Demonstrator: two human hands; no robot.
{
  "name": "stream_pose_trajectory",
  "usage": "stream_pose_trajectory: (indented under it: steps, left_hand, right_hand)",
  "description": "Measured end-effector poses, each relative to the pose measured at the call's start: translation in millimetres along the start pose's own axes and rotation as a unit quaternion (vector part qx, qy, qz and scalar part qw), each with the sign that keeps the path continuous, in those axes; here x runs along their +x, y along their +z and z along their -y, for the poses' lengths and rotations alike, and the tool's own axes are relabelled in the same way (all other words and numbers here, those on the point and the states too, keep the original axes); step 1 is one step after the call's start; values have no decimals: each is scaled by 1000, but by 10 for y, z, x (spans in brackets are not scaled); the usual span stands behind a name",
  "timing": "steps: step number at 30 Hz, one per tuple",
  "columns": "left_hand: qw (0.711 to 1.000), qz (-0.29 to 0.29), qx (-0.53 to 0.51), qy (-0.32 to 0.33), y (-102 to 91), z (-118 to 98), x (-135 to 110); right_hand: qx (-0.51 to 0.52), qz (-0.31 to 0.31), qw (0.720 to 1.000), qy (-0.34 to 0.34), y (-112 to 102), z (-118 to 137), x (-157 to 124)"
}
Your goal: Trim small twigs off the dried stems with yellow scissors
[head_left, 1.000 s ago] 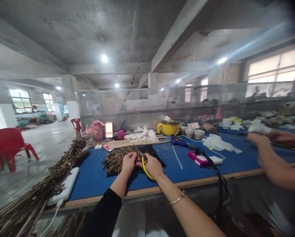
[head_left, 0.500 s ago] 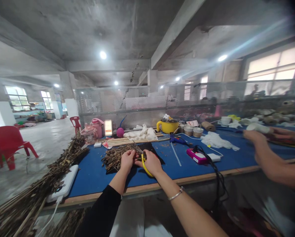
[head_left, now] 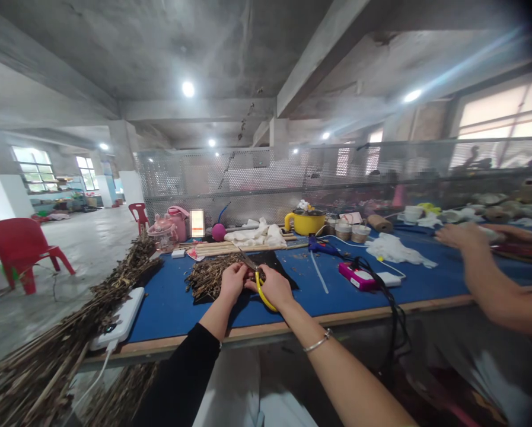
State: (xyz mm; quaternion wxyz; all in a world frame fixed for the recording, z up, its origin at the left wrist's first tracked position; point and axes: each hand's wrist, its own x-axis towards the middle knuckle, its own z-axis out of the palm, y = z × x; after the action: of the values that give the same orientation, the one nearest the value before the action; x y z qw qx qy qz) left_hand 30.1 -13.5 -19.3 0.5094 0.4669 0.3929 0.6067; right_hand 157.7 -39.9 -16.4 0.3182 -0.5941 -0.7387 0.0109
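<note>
My right hand (head_left: 274, 286) is closed round yellow-handled scissors (head_left: 257, 282), whose blades point up and left. My left hand (head_left: 233, 281) is closed in a pinch right beside the blades, on a small dry twig piece that I can barely make out. Both hands hover over a black mat (head_left: 272, 267) on the blue table (head_left: 172, 308). A heap of short dry brown twigs (head_left: 207, 280) lies on the mat just left of my left hand.
A long bundle of dry branches (head_left: 92, 308) and a white power bank (head_left: 121, 314) lie at the table's left end. A yellow pot (head_left: 305, 222), pink bottle (head_left: 177, 220), white cloths (head_left: 257, 234), wooden sticks, a glue gun and a pink box (head_left: 359, 276) sit further back. Another person's arm (head_left: 492, 279) reaches in at right.
My hands have stayed together at the scissors with little shift. The other person's hands at right have moved slightly back over the table.
</note>
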Motion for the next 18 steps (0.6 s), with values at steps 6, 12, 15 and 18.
stream_pose_trajectory:
  steps: [6,12,15,18]
  left_hand:
    - [1000,12,-7,6,-1,11,-1]
    - [999,24,-21,-7,32,-22,-23]
    - [999,37,-32,-3,31,-16,-16]
    - [999,32,-21,10,13,16,5]
  right_hand:
    - [7,-8,1000,1,22,-17,-3]
    - [6,-28,999,-23,45,-32,6]
    - [1,-18,1000,-26,26,-25,2]
    - [-6,-2,1000,-14,6,-13,-7]
